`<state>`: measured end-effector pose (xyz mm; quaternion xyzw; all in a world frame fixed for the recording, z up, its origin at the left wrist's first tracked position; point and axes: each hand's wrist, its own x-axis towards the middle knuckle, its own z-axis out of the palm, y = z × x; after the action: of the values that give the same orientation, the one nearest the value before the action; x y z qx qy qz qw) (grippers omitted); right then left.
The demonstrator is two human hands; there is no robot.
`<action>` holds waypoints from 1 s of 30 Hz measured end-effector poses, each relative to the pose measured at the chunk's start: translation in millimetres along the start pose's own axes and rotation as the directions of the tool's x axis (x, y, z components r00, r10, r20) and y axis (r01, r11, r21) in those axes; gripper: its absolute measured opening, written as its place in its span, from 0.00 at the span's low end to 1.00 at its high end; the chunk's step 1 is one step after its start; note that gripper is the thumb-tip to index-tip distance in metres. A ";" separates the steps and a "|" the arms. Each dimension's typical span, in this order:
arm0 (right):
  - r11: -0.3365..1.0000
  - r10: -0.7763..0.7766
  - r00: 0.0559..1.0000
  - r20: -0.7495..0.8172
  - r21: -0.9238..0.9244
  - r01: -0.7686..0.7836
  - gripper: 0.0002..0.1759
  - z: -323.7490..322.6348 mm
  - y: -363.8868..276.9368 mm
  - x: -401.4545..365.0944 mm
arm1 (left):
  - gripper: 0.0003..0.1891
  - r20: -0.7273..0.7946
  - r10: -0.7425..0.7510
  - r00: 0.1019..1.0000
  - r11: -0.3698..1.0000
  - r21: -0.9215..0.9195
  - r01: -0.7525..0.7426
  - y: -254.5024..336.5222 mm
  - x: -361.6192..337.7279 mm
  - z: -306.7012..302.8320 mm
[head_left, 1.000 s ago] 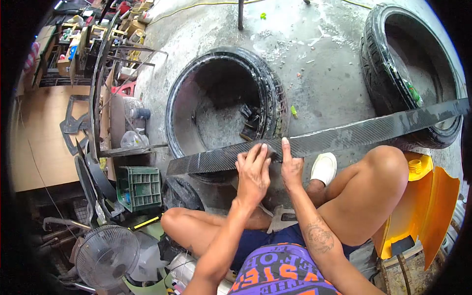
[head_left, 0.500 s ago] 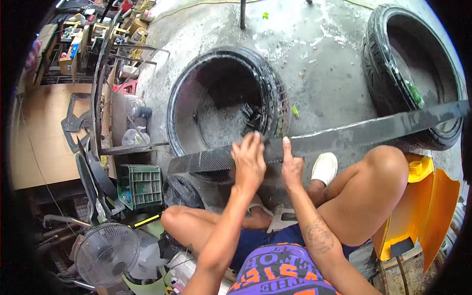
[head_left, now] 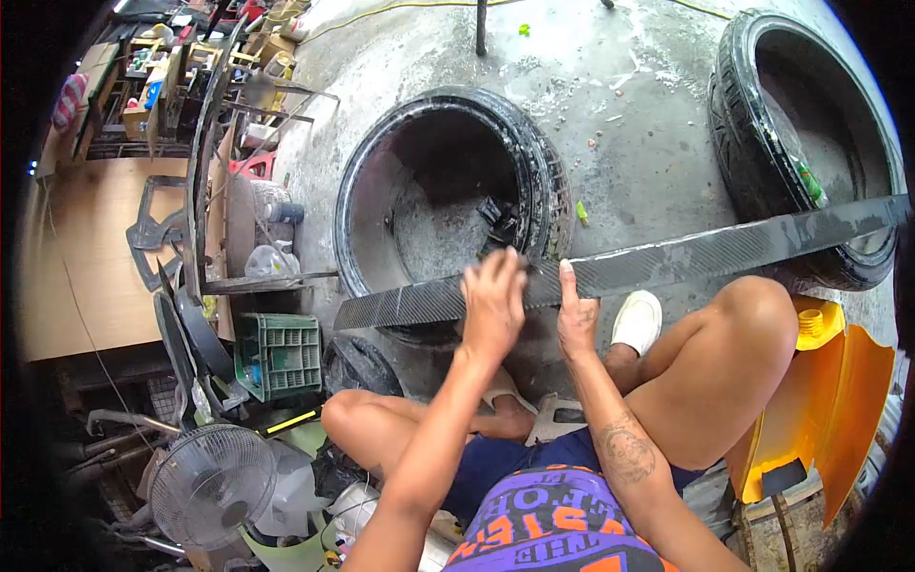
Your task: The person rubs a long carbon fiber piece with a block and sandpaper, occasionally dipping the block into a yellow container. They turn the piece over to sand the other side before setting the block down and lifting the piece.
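A long dark strip with a carbon-fibre weave (head_left: pixel 658 270) lies slanted across my lap, over the rims of two tires. My right hand (head_left: pixel 578 315) grips it near the middle, thumb along the upper edge and fingers underneath. Just to the left, my left hand (head_left: pixel 491 303) is bent over the strip's upper edge, fingers close together and tips smeared by motion. Whatever may be under those fingertips is hidden. Black scraps (head_left: pixel 498 221) lie inside the nearer tire (head_left: pixel 348 224), behind my left hand.
A second tire (head_left: pixel 739 143) leans at the right, with a yellow-orange panel (head_left: pixel 824 410) below it. To the left are a green crate (head_left: pixel 278 357), a desk fan (head_left: pixel 212 486), a wooden board (head_left: pixel 86 276) and a metal frame (head_left: pixel 195 191). Wet concrete floor (head_left: pixel 639 124) lies ahead.
The whole view has shifted slightly, so most things sit a little further right. My left fingers have moved a little along the strip's edge; my right hand keeps its grip.
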<state>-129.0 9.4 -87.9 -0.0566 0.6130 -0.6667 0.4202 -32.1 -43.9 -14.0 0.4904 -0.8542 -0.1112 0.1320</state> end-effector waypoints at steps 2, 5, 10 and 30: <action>0.985 0.160 0.986 0.051 -0.069 -0.157 0.28 -4.7 -10.4 -2.7 | 0.17 0.016 -0.085 0.996 0.996 -0.021 0.085 -1.8 8.0 4.0; 0.991 0.008 1.000 -0.006 -0.135 -0.008 0.25 1.4 -9.3 0.6 | 0.19 -0.049 -0.021 0.999 0.999 -0.028 0.020 23.8 -25.9 3.3; 0.999 0.027 0.999 0.030 -0.030 -0.026 0.24 -3.0 -0.7 -3.1 | 0.17 -0.022 -0.051 0.998 0.999 0.006 0.052 -0.7 5.3 2.7; 0.991 0.121 0.991 0.054 -0.065 -0.117 0.25 -1.2 -12.3 1.3 | 0.17 -0.092 -0.077 0.993 0.996 0.044 0.082 -3.3 -4.3 5.2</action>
<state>-136.6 8.2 -78.0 -0.0522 0.6231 -0.6193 0.4749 -29.1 -41.4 -20.4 0.5315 -0.8297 -0.0736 0.1539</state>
